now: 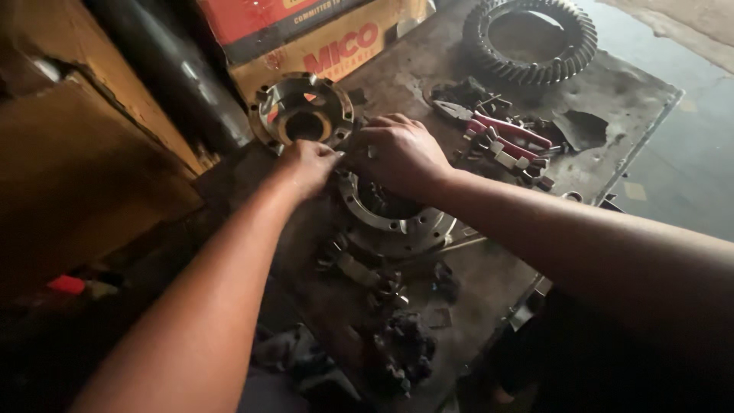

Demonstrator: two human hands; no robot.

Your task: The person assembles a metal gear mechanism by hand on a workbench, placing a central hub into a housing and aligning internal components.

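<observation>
Both my hands meet over a round flanged metal housing (397,226) on a greasy metal work surface (489,283). My left hand (306,164) rests at the housing's far left rim, fingers curled and pinching something small that I cannot make out. My right hand (397,153) covers the top of the housing, fingers bent down onto it. What the fingers grip is hidden beneath them. A second flanged housing half (302,111) lies just beyond my left hand.
A large ring gear (531,38) lies at the far right. Red-handled pliers (497,130) and several bolts sit right of my hands. Small gears and dark parts (390,306) lie nearer me. A cardboard box (321,38) and a dark pipe (176,69) stand behind.
</observation>
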